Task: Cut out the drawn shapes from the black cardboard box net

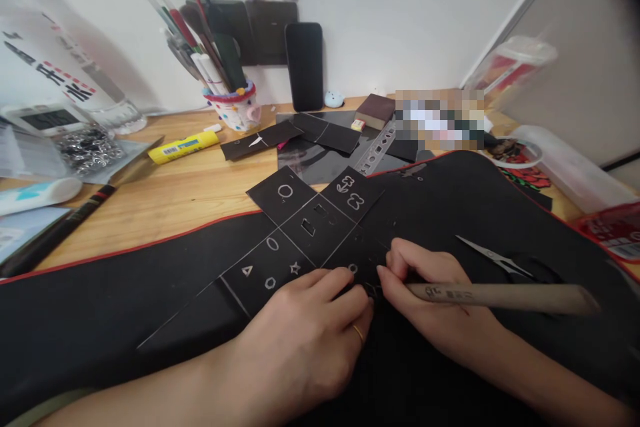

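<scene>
My right hand (425, 293) is pinching a wooden-handled craft knife (500, 295) close to its tip, fingers pressed together, with the long handle lying back toward my right and the blade end hidden among my fingertips. My left hand (305, 333) is lying flat, fingers slightly spread and pressing down on the black card (320, 223) just beside the spot where the knife is meeting it.

The card is sitting on the black mat (100, 307) in front of me — a thin, cross-shaped sheet scored into panels, with small cut-out shapes showing pale: a ring, an oval, a star, a triangle. I am judging it light and fairly stiff but easy to crease or tear around those openings, so I am holding it by flat pressure on the solid panel next to the cut, not by an edge. The knife looks light; gripping low near the blade is giving the finest control.

Just past my right hand, tweezers (493, 257) are lying on the mat. Farther off on the wooden desk (175, 193) are more black offcuts (265, 137), a yellow glue stick (184, 146) and a cup of pens (233, 107) — all well apart from the work.
</scene>
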